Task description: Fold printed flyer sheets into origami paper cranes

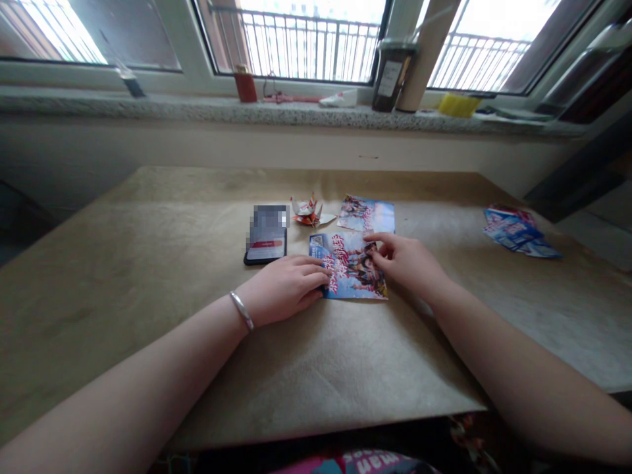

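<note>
A square colourful printed paper (348,266) lies flat on the brown-paper-covered table (148,276). My left hand (286,286), with a silver bangle on its wrist, rests on the paper's left edge with fingers laid flat and pressing down. My right hand (402,259) lies over the paper's right side, fingers curled and touching its upper right part. Just behind lies a second printed sheet (368,214), and a small folded paper crane (309,212) stands to its left.
A black phone (266,235) lies left of the paper, close to my left hand. More printed sheets (518,232) sit at the far right. The window sill (197,108) behind holds a red cup (245,85), a dark jar (392,76) and a yellow item (459,104).
</note>
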Demonstrator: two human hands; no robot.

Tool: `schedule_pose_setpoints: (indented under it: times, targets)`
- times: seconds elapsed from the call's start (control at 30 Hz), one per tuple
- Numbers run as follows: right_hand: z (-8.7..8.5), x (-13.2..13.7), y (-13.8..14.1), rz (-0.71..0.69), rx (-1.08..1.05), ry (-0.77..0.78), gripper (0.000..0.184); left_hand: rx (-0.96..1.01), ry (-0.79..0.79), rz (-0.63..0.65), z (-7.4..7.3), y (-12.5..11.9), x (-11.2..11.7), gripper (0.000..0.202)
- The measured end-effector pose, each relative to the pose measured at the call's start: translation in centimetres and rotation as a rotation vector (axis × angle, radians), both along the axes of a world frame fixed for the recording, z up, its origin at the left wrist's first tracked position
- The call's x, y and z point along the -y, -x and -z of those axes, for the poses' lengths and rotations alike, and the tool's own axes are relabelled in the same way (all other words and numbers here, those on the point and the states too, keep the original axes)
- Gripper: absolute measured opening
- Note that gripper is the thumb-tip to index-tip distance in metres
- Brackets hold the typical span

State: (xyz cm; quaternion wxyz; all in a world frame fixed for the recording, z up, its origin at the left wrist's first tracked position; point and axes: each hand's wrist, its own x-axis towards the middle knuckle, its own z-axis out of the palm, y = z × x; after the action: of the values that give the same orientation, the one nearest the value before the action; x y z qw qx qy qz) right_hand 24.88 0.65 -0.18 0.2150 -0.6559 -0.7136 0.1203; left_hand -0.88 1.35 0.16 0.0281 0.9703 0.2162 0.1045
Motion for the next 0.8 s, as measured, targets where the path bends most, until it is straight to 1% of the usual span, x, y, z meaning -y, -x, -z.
schedule_pose_setpoints:
  times: [0.13, 0.3, 0.37, 0.47, 0.53, 0.63, 0.7, 0.8]
  targets:
    - [0.2, -0.1, -0.2, -0.025, 0.053, 0.048, 0.03, -0.034, -0.024, -0.029, -0.1, 0.1, 0.1, 0.038]
    - [-0.6, 0.4, 0.3, -0.131, 0.177, 0.106, 0.034, -0.07, -0.028, -0.074, 0.0, 0.1, 0.1, 0.053]
    - [-0.8, 0.5, 0.4, -0.145, 0.246, 0.118, 0.034, -0.075, -0.032, -0.081, 0.1, 0.1, 0.1, 0.053]
    - [-1.0, 0.6, 0.2, -0.183, 0.323, 0.122, 0.032, -0.082, -0.045, -0.078, 0.0, 0.1, 0.1, 0.044]
    - [-0.8, 0.5, 0.0, -0.266, 0.324, 0.075, 0.031, -0.084, -0.035, -0.077, -0.1, 0.1, 0.1, 0.042]
    - [-0.4, 0.3, -0.1, -0.449, 0.285, -0.1, 0.032, -0.072, -0.017, -0.072, -0.1, 0.1, 0.0, 0.046]
    - [0.0, 0.2, -0.1, -0.564, 0.256, -0.192, 0.039, -0.054, -0.015, -0.067, 0.0, 0.1, 0.0, 0.044]
    - [0.5, 0.2, 0.2, -0.662, 0.212, -0.22, 0.047, -0.039, -0.012, -0.07, 0.0, 0.1, 0.0, 0.038]
